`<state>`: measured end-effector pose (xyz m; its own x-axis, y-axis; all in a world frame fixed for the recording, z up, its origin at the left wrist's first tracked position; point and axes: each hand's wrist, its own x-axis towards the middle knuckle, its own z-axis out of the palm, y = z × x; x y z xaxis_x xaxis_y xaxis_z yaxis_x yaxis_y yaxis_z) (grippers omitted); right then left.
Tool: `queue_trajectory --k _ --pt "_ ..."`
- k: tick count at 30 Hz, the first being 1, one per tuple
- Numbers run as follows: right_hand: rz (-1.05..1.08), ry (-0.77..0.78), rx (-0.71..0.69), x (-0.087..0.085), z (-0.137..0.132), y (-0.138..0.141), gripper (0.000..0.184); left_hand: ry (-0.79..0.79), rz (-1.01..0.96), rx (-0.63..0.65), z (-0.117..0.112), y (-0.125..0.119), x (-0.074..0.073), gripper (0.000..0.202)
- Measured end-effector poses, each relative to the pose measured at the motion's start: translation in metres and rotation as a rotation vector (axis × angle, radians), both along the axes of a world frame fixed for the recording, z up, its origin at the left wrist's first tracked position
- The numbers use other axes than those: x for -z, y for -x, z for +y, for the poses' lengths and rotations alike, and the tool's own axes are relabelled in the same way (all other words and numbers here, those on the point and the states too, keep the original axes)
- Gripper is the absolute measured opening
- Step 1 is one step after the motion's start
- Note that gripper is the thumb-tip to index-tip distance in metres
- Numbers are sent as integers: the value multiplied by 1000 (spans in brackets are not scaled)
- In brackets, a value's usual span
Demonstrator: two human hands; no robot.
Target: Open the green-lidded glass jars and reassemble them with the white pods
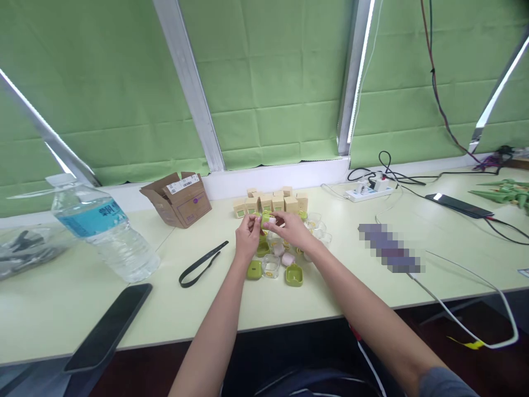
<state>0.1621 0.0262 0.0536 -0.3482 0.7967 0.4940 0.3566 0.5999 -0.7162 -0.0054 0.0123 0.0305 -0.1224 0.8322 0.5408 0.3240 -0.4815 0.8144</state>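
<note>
Both hands meet over a cluster of small parts on the table. My left hand [248, 234] is closed on a small green plastic case [266, 217], and my right hand [291, 227] pinches the same piece from the other side, where something whitish shows. Below them lie a green square lid [254, 269], a clear square container [271, 266], an open green tray [293, 275] and pale pink pieces [288, 258]. More clear containers [316, 221] are partly hidden by my right hand. Several small beige boxes [278, 203] stand just behind the hands.
An open cardboard box [182, 201], a black strap [200, 267], a large water bottle [105, 229] and a black phone [109, 328] are to the left. On the right are a power strip [370, 192], cables, another phone [459, 205] and a blurred-out object [390, 249].
</note>
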Motion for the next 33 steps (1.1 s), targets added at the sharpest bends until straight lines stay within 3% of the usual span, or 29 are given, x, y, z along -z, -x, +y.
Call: queue_trajectory --k 4,8,13,18,33 --pt "144 -43 33 20 7 -1 49 34 47 29 0 -1 0 27" --pt "213 -94 60 30 13 -13 51 78 134 44 0 -2 -2 28" --pt "189 -125 43 31 11 -15 44 43 124 91 -3 -2 -4 36" --pt "143 -165 19 29 7 -14 34 17 261 109 -4 -3 -4 36" --pt "49 -213 -24 29 5 -16 31 18 396 83 -1 0 2 31"
